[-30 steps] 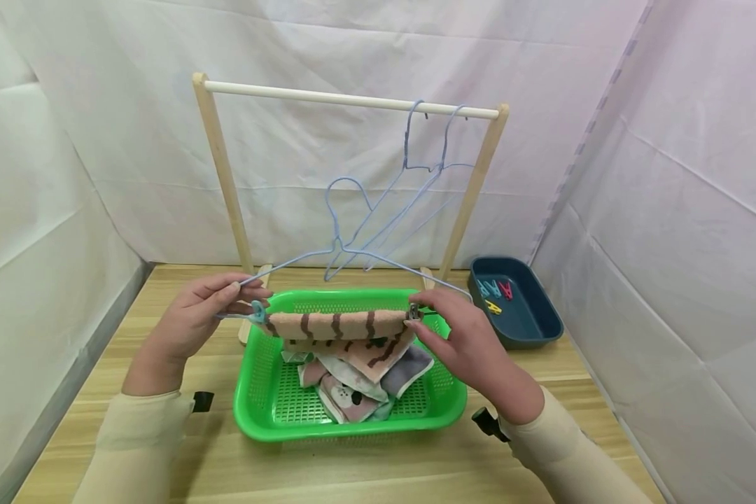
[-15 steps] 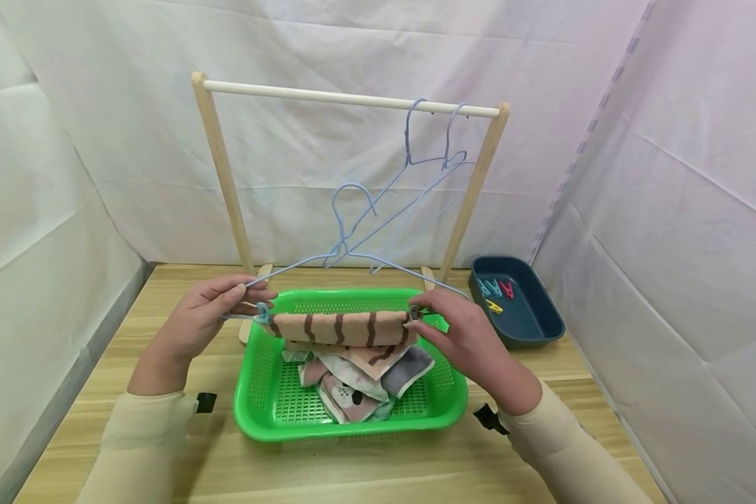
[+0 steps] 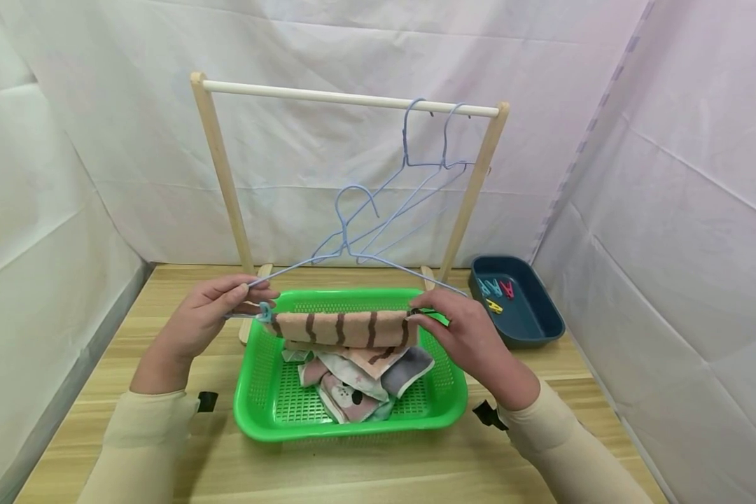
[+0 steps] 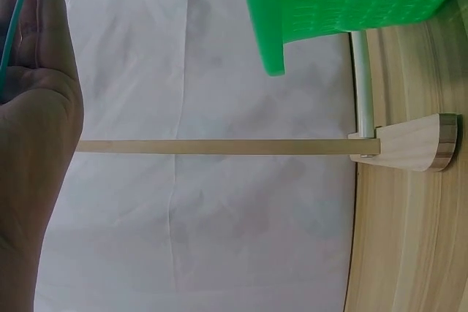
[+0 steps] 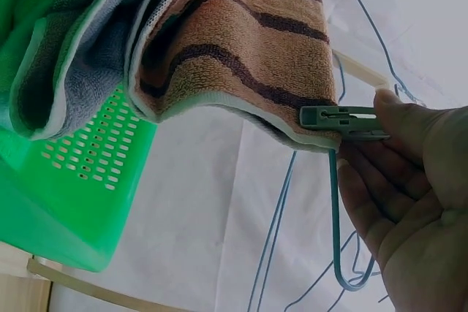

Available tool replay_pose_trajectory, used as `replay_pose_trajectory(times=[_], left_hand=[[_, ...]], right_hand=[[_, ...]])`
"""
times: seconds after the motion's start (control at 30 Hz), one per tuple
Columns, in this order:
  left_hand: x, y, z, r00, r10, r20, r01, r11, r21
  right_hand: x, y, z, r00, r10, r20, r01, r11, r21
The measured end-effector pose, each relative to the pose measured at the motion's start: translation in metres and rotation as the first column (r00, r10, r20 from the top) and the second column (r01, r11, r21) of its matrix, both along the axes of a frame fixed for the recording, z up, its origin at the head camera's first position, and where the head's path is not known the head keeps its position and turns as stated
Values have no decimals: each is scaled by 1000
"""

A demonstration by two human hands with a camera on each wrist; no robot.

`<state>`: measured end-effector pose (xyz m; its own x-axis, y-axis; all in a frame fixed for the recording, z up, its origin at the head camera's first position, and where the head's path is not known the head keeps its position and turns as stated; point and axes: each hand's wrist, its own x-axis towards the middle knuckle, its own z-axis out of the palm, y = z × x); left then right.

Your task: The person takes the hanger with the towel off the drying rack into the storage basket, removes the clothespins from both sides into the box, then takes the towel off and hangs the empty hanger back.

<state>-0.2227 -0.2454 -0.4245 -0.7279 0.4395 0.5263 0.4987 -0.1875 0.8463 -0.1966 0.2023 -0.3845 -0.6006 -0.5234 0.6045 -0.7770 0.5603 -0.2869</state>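
A brown-striped peach towel point(image 3: 355, 329) is folded over the bottom bar of a blue wire hanger point(image 3: 302, 261), held above the green basket. My left hand point(image 3: 211, 304) grips the hanger's left end, thumb on the sloping wire. Close by its fingers, a light blue clothespin point(image 3: 264, 312) clips the towel's left edge to the bar. At the towel's right edge, my right hand point(image 3: 466, 325) pinches a grey-green clothespin point(image 5: 344, 120). In the right wrist view that clothespin's jaws lie over the towel's corner and the wire. The left wrist view shows only part of the left hand point(image 4: 40, 85).
The green basket point(image 3: 327, 432) holds several small folded towels point(image 3: 353, 399). Behind it stands a wooden rack with a white rail point(image 3: 327, 97), where blue hangers point(image 3: 406, 147) hang at right. A dark blue tray point(image 3: 532, 329) with several clothespins point(image 3: 494, 288) sits right of the basket.
The hanger and towel have shifted slightly right, and the towel's striped front has turned more toward view. My right fingers have closed further over the clothespin. The hangers on the rail have swung.
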Motion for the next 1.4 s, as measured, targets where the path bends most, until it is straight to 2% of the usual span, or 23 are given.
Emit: replay_pose_trajectory(times=[0.23,0.5,0.77,1.4], left_hand=[[1,-1,0,1000,20,17,-20,1000,-23],[0,-1,-1,1000,15,21,-15,999,-28],[1,-1,0,998,47,39,-46,998,-48],[2,-2,2,999,41,25,-40,998,-39]], right_hand=[[-3,0,-1,1000,-9,-13,9,1000,-16],[-6,0,-3,1000,3,-14,-4,996,-89],[-6,0,-4,1000,3,-29,-7,991,-135],[-6,0,0,999,0,-35,-6,986,-165]])
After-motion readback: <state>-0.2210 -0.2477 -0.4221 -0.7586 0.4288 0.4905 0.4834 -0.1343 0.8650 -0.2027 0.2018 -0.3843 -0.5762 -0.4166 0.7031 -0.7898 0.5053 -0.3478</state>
